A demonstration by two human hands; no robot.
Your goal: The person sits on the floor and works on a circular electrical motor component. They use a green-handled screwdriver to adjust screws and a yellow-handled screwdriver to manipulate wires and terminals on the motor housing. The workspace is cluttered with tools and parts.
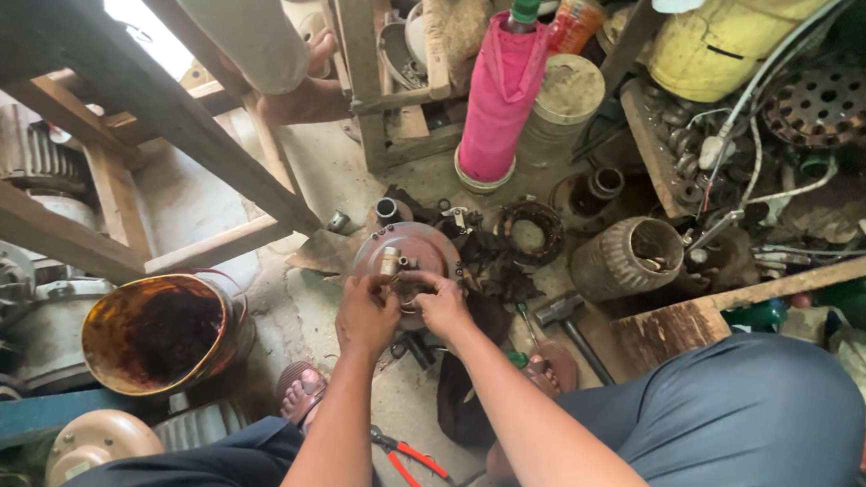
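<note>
Concrete floor (pixel 347 173), dusty and oil-stained, carried everything. A round motor cover (pixel 414 252) sat at centre, both hands on it. To its left stood a rusty bucket (pixel 162 332) with dark oily residue inside. Red-handled pliers (pixel 408 460) lay near the bottom edge. A hammer (pixel 570 322) rested right of the cover, beside a ribbed metal cylinder (pixel 624 257). Further back stood a bottle in a pink sleeve (pixel 500 92), next to a grey tin (pixel 562 106). A wooden plank (pixel 750 303) lay at right.

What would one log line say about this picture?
left hand: on round grey metal motor cover | right hand: on same cover | rusty orange bucket: beside left hand
</note>
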